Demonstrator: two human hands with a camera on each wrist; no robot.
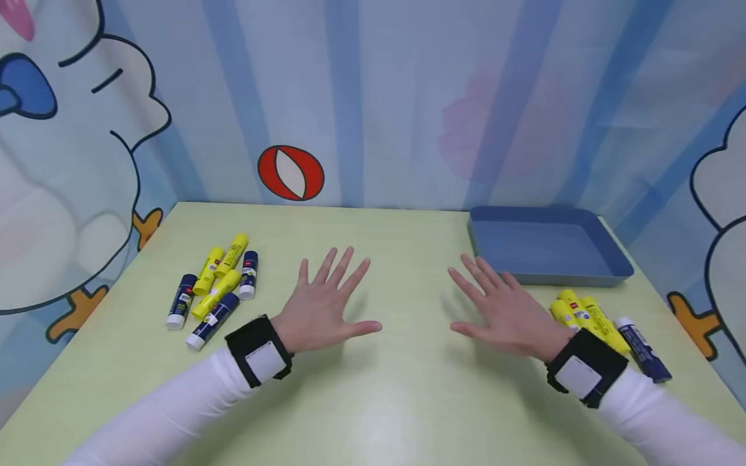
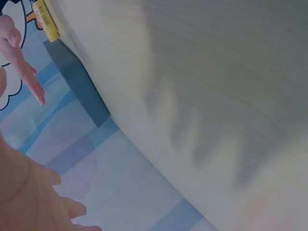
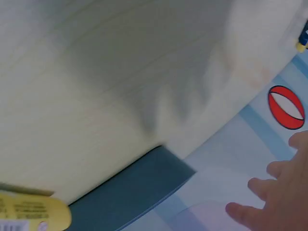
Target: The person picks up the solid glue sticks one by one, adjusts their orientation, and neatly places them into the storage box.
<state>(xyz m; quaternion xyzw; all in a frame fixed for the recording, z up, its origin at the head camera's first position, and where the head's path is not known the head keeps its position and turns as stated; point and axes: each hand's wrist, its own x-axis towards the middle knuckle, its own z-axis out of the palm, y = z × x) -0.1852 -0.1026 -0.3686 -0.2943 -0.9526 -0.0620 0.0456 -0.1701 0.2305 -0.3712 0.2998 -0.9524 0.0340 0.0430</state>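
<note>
Both hands hover palm down over the middle of a pale green table [image 1: 384, 401], fingers spread and holding nothing. My left hand [image 1: 326, 301] lies just right of a cluster of several yellow and dark blue glue sticks [image 1: 215, 291]. My right hand [image 1: 501, 304] is left of another group of yellow and blue glue sticks [image 1: 606, 327] and just in front of an empty blue tray [image 1: 544, 244]. In the left wrist view the tray [image 2: 77, 79] and the other hand's fingers [image 2: 24, 67] show. One yellow glue stick [image 3: 33, 211] and the tray [image 3: 139, 187] show in the right wrist view.
A curtain with cartoon figures and a red-and-white ball print [image 1: 290, 172] closes off the table's back and sides. The tray sits at the back right corner. Bare tabletop lies between and in front of the hands.
</note>
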